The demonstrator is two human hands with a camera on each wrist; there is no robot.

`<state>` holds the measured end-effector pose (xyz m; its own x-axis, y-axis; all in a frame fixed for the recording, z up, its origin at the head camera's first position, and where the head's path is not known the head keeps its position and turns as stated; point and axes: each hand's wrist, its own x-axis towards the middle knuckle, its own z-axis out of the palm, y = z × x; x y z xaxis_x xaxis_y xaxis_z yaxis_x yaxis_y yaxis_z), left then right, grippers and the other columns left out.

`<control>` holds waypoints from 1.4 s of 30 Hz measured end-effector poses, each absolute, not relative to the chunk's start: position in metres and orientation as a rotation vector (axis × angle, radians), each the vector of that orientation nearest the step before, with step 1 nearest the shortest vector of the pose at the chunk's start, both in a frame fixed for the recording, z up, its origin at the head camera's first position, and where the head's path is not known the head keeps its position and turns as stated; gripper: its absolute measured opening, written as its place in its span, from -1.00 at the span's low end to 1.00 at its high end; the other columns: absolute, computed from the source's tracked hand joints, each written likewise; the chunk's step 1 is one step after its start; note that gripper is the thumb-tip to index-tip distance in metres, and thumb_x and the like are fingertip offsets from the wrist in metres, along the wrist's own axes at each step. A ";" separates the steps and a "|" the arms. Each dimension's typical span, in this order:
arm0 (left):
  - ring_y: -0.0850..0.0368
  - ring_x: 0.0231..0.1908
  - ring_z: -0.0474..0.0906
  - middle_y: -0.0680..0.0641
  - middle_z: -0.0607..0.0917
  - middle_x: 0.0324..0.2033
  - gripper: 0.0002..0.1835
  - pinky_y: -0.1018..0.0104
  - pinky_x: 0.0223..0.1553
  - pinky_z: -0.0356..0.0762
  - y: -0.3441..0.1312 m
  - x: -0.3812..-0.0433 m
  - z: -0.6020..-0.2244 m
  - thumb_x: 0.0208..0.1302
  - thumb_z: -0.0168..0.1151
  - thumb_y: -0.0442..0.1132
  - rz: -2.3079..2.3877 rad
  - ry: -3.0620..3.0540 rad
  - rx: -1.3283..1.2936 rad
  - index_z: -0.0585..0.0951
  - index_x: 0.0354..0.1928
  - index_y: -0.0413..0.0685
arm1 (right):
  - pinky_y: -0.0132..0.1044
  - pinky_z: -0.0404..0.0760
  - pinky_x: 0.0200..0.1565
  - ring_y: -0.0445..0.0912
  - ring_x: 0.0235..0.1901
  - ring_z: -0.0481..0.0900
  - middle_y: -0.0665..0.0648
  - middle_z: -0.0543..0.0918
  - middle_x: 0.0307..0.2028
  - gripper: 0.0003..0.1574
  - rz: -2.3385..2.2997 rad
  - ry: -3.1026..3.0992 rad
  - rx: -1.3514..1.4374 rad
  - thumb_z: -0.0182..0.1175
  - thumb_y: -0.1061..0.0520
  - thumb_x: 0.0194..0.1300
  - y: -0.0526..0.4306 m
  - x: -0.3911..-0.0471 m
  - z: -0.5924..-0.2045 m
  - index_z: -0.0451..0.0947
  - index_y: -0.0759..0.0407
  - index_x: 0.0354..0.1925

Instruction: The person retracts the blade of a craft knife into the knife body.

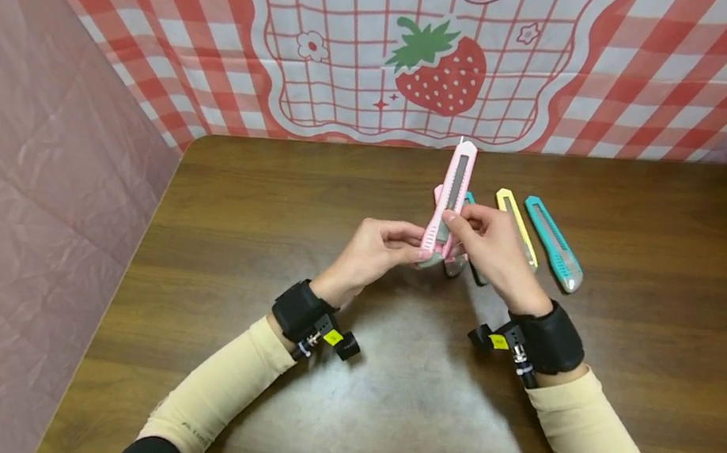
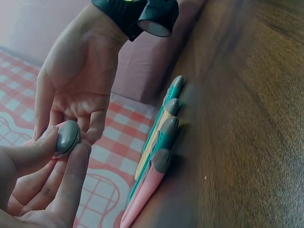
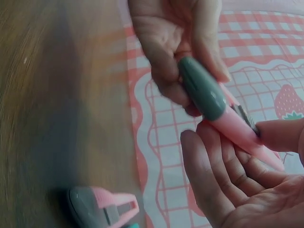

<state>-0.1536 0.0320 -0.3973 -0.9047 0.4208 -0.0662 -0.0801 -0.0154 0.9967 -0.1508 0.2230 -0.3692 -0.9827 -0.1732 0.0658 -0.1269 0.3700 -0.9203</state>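
A pink box cutter (image 1: 459,174) with a grey end cap (image 2: 69,137) is held up above the table, its nose pointing away from me. A thin tip sticks out at the nose. My left hand (image 1: 379,252) pinches the cutter near its capped end between thumb and fingers. From the other side my right hand (image 1: 493,250) grips the body, its thumb on the dark slider (image 3: 244,116). Behind the hands, another pink cutter (image 2: 148,183) lies on the table, partly hidden in the head view. Beside it lies a teal cutter (image 2: 164,135), also partly covered.
To the right, a yellow cutter (image 1: 517,227) and another teal cutter (image 1: 554,245) lie side by side on the brown wooden table (image 1: 255,184). A checked cloth with a strawberry print (image 1: 442,75) hangs behind the table. Pink fabric (image 1: 48,126) stands at the left.
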 end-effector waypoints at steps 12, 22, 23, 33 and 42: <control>0.34 -0.35 0.69 -0.48 0.68 -0.09 -0.69 0.36 -0.19 0.74 0.033 -0.154 -0.398 0.22 0.28 -0.51 1.976 1.920 0.366 0.61 0.01 -0.47 | -0.41 0.57 -0.55 -0.24 -0.57 0.59 0.19 0.66 -0.46 -0.70 -1.654 2.600 -0.258 0.13 0.12 0.44 0.223 -0.148 -0.366 0.57 0.38 -0.24; 0.31 -0.36 0.70 -0.51 0.66 -0.08 -0.68 0.38 -0.21 0.74 0.030 -0.156 -0.397 0.23 0.26 -0.51 2.023 1.878 0.314 0.60 0.03 -0.48 | -0.32 0.71 -0.46 -0.29 -0.52 0.67 0.39 0.71 -0.32 -0.73 -1.696 2.575 -0.266 0.19 0.15 0.40 0.218 -0.150 -0.368 0.57 0.40 -0.16; 0.31 -0.35 0.70 -0.51 0.66 -0.07 -0.68 0.38 -0.20 0.74 0.030 -0.157 -0.397 0.24 0.26 -0.51 2.025 1.876 0.316 0.59 0.04 -0.48 | -0.32 0.71 -0.46 -0.30 -0.52 0.66 0.39 0.71 -0.32 -0.73 -1.705 2.575 -0.270 0.19 0.15 0.40 0.217 -0.149 -0.368 0.57 0.40 -0.15; 0.30 -0.33 0.70 -0.49 0.66 -0.05 -0.68 0.34 -0.15 0.74 0.030 -0.159 -0.397 0.26 0.25 -0.49 2.007 1.852 0.313 0.59 0.05 -0.46 | -0.29 0.69 -0.47 -0.20 -0.56 0.63 0.27 0.67 -0.40 -0.72 -1.706 2.565 -0.276 0.16 0.13 0.42 0.218 -0.149 -0.369 0.55 0.38 -0.14; 0.32 -0.33 0.69 -0.47 0.68 -0.07 -0.69 0.32 -0.14 0.75 0.030 -0.158 -0.398 0.25 0.26 -0.50 2.000 1.869 0.315 0.59 0.03 -0.47 | -0.27 0.69 -0.47 -0.14 -0.55 0.64 0.28 0.67 -0.39 -0.76 -1.647 2.580 -0.284 0.15 0.17 0.42 0.218 -0.149 -0.369 0.54 0.38 -0.14</control>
<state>-0.1579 0.0297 -0.3976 -0.9012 0.4229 -0.0953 -0.1237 -0.0402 0.9915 -0.1490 0.2179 -0.3689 -0.9807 -0.1909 0.0425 -0.1189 0.4094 -0.9046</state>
